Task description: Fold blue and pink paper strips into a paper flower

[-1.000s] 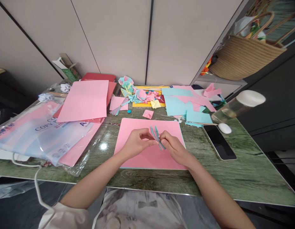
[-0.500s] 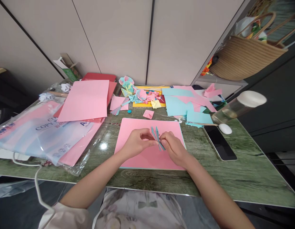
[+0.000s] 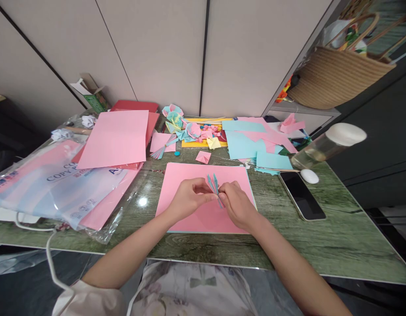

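Between my two hands is a small bundle of folded paper strips (image 3: 212, 181), pink and light blue, fanned out at the top and narrow lower down. My left hand (image 3: 189, 196) pinches it from the left with thumb and fingertips. From the right, my right hand (image 3: 238, 202) grips its narrow part, with the fingers curled and the thumb pressed in. Both hands are over a stack of pink paper (image 3: 196, 221) on the table. Beyond them lies a small folded pink paper square (image 3: 203, 157).
Folded paper flowers (image 3: 175, 116) lie near the wall, beside a yellow tray (image 3: 187, 144) of small beads. Pink sheets (image 3: 114, 138) and a plastic paper pack (image 3: 68, 184) are on the left. Blue offcuts (image 3: 240, 145), a phone (image 3: 302, 195) and a bottle (image 3: 316, 147) are on the right.
My right thumb and fingers have shifted slightly inward, covering more of the bundle's lower end. My left hand keeps nearly the same hold.
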